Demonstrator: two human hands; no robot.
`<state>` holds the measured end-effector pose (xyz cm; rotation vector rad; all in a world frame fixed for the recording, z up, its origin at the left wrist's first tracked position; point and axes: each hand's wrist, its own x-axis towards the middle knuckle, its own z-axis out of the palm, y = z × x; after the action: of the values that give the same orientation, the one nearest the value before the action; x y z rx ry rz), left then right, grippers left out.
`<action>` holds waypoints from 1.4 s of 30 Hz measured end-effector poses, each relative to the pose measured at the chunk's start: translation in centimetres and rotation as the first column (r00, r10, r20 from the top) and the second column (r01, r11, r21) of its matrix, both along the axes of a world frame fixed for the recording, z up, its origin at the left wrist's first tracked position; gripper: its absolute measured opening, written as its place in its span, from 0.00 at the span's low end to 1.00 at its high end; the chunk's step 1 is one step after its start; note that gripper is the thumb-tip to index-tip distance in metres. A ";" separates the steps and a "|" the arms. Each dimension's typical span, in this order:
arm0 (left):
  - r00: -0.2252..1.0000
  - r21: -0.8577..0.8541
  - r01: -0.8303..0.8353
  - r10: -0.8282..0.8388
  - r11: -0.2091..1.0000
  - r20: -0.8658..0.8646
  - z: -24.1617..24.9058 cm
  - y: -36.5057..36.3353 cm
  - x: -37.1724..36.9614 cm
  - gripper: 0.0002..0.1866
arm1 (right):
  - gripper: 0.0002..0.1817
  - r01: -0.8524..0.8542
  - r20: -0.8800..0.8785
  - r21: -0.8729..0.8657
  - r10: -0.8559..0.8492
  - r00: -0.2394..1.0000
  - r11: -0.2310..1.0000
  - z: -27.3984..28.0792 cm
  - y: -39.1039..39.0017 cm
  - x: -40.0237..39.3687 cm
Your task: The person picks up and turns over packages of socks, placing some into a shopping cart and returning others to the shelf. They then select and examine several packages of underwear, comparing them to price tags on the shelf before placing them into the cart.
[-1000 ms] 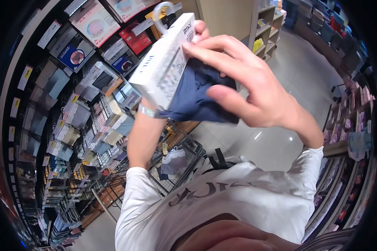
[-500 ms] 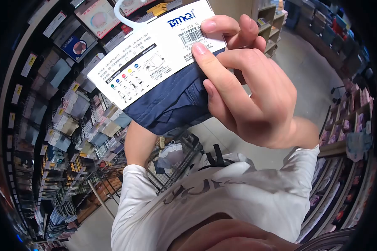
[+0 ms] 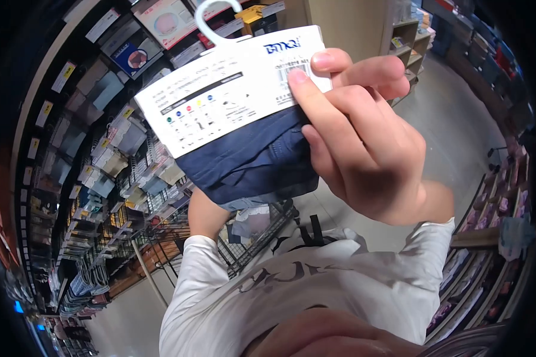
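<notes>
A dark blue garment (image 3: 250,154) hangs below a white printed card (image 3: 220,89) with a pale plastic hook on top. My left forearm passes behind the garment, and the fingers of my left hand (image 3: 372,71) curl round the card's right edge, holding it. The rest of that hand is hidden. In front, my right hand (image 3: 375,149) has its index finger stretched out, its tip on the card's barcode. My right thumb is apart from the index finger, beside the garment's right edge.
A shelf wall (image 3: 101,154) of hanging packaged items with price tags runs along the left. Below the garment is a black wire cart (image 3: 244,253) with packages in it. Wooden shelves (image 3: 408,41) stand at upper right, and display racks (image 3: 497,205) at the right.
The card and garment have shifted slightly right and down in view, together with the fingers holding them. The print looks more blurred. My right index finger remains on the barcode.
</notes>
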<state>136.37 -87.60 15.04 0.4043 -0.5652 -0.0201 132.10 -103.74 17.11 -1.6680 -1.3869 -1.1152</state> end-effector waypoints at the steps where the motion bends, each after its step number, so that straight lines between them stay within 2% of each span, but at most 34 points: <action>1: 0.997 0.026 -0.075 0.075 0.997 -0.006 -0.5 0.7 -0.3 0.16 | 0.25 -0.078 -0.064 -0.041 0.076 0.995 0.996 -0.4 0.1 0.7; 2: 0.983 0.069 -0.181 0.182 0.981 -0.015 -0.9 1.4 -0.8 0.16 | 0.29 -0.156 -0.135 -0.073 0.145 0.980 0.985 -0.8 0.1 1.4; 3: 0.941 0.149 -0.328 0.337 0.933 -0.036 -1.8 1.8 -1.2 0.17 | 0.33 -0.327 -0.329 -0.134 0.269 0.905 0.936 -1.7 -0.1 2.1; 4: 0.828 0.280 -0.523 0.558 0.805 -0.058 -3.6 2.4 -2.0 0.17 | 0.38 -0.471 -0.526 -0.144 0.336 0.781 0.870 -2.6 -0.3 2.7; 5: 0.675 0.413 -0.648 0.734 0.640 -0.078 -5.9 2.7 -3.0 0.17 | 0.39 -0.602 -0.707 -0.076 0.383 0.594 0.795 -4.8 -0.3 2.9; 6: 0.462 0.588 -0.704 0.885 0.399 -0.047 -8.9 2.7 -4.4 0.18 | 0.40 -0.637 -0.782 -0.045 0.370 0.501 0.769 -7.0 -0.4 2.7; 7: 0.253 0.754 -0.646 0.966 0.120 0.063 -12.4 2.6 -5.9 0.18 | 0.35 -0.619 -0.905 0.061 0.304 0.296 0.783 -11.1 -0.8 1.9; 8: 0.074 0.861 -0.482 0.972 -0.161 0.224 -16.4 2.0 -8.0 0.18 | 0.31 -0.551 -0.965 0.178 0.255 0.066 0.815 -15.1 -1.1 1.0; 10: -0.072 0.814 -0.213 0.840 -0.540 0.538 -23.1 0.1 -12.4 0.12 | 0.23 -0.331 -0.921 0.259 0.129 -0.368 0.907 -19.8 0.7 -1.1; 11: -0.005 0.981 -0.143 0.991 -0.133 0.134 -23.9 -0.2 -14.6 0.11 | 0.20 -0.302 -0.871 0.263 0.091 -0.483 0.916 -22.6 1.2 -1.3; 12: -0.067 0.921 -0.171 0.937 -0.349 0.342 -26.4 -0.6 -16.5 0.10 | 0.17 -0.269 -0.802 0.260 0.052 -0.595 0.927 -24.7 1.5 -1.4; 14: -0.075 0.993 0.017 0.990 -0.115 0.116 -29.5 -2.1 -20.3 0.11 | 0.15 -0.443 -0.781 0.239 -0.100 -0.616 0.864 -26.3 1.9 -0.2; 17: -0.147 0.992 0.069 0.985 0.102 -0.091 -29.5 -1.6 -23.4 0.12 | 0.14 -0.599 -0.764 0.234 -0.236 -0.600 0.766 -28.4 4.2 -0.2; 19: -0.185 0.996 -0.010 0.979 0.089 -0.090 -30.3 -0.4 -24.6 0.13 | 0.14 -0.646 -0.708 0.260 -0.314 -0.633 0.717 -30.4 5.9 -1.1; 20: -0.201 0.996 -0.049 0.976 0.073 -0.081 -30.6 0.7 -25.3 0.13 | 0.14 -0.635 -0.702 0.288 -0.293 -0.649 0.717 -31.1 7.1 -1.7; 23: -0.131 0.968 -0.111 0.963 0.223 -0.237 -31.0 3.7 -27.1 0.16 | 0.16 -0.584 -0.690 0.331 -0.232 -0.686 0.742 -31.8 8.9 -4.2; 25: -0.076 0.984 -0.104 0.985 0.146 -0.154 -31.1 5.4 -27.7 0.17 | 0.16 -0.543 -0.698 0.370 -0.160 -0.698 0.754 -32.2 10.7 -6.1; 26: -0.047 0.989 -0.102 0.993 0.104 -0.109 -31.2 6.3 -28.3 0.18 | 0.17 -0.506 -0.649 0.354 -0.183 -0.739 0.787 -32.9 11.5 -6.9; 28: -0.023 0.973 -0.067 0.974 0.223 -0.224 -32.2 7.8 -30.2 0.21 | 0.17 -0.424 -0.537 0.311 -0.211 -0.817 0.850 -34.8 12.4 -8.9; 31: -0.002 0.934 -0.035 0.934 0.356 -0.357 -33.9 9.8 -33.1 0.23 | 0.18 -0.406 -0.503 0.186 -0.268 -0.822 0.895 -36.6 14.3 -11.8; 34: -0.030 0.905 -0.137 0.912 0.403 -0.410 -37.3 10.3 -36.1 0.22 | 0.18 -0.350 -0.438 0.157 -0.253 -0.863 0.923 -39.1 16.3 -15.1; 35: -0.015 0.878 -0.133 0.885 0.460 -0.466 -38.2 10.5 -37.2 0.20 | 0.18 -0.324 -0.411 0.154 -0.238 -0.880 0.933 -40.2 16.8 -16.2; 38: -0.029 0.850 -0.133 0.855 0.510 -0.517 -41.7 10.9 -40.2 0.19 | 0.19 -0.293 -0.368 0.133 -0.227 -0.902 0.947 -42.7 17.9 -18.9; 42: -0.041 0.850 -0.095 0.852 0.517 -0.523 -43.5 12.7 -42.7 0.16 | 0.19 -0.252 -0.366 0.062 -0.213 -0.906 0.966 -44.2 19.5 -21.9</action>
<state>93.63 -74.93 -28.48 1.1452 1.0771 0.3261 110.19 -84.25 -27.07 -1.3063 0.3646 1.5046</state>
